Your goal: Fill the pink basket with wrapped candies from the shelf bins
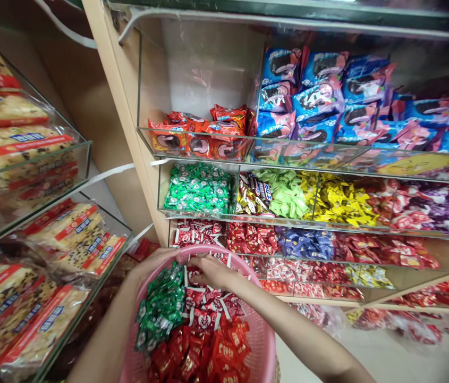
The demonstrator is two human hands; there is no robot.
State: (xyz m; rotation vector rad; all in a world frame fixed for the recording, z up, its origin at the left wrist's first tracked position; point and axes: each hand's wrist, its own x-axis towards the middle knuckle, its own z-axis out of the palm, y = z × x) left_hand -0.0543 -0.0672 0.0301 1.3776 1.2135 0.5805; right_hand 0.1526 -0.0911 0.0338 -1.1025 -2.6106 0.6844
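The left hand (155, 264) is clamped on the far rim of the pink basket (263, 340). The right hand (213, 272) reaches inside, fingers curled into the red-and-white candies (204, 314) just beneath it; whether any are actually pinched I cannot tell. Green candies (160, 306) lie below the left hand. The heap is high, so a tilt under that single grip could spill sweets over the rim, and slick wrappers could slip from a loose pinch.
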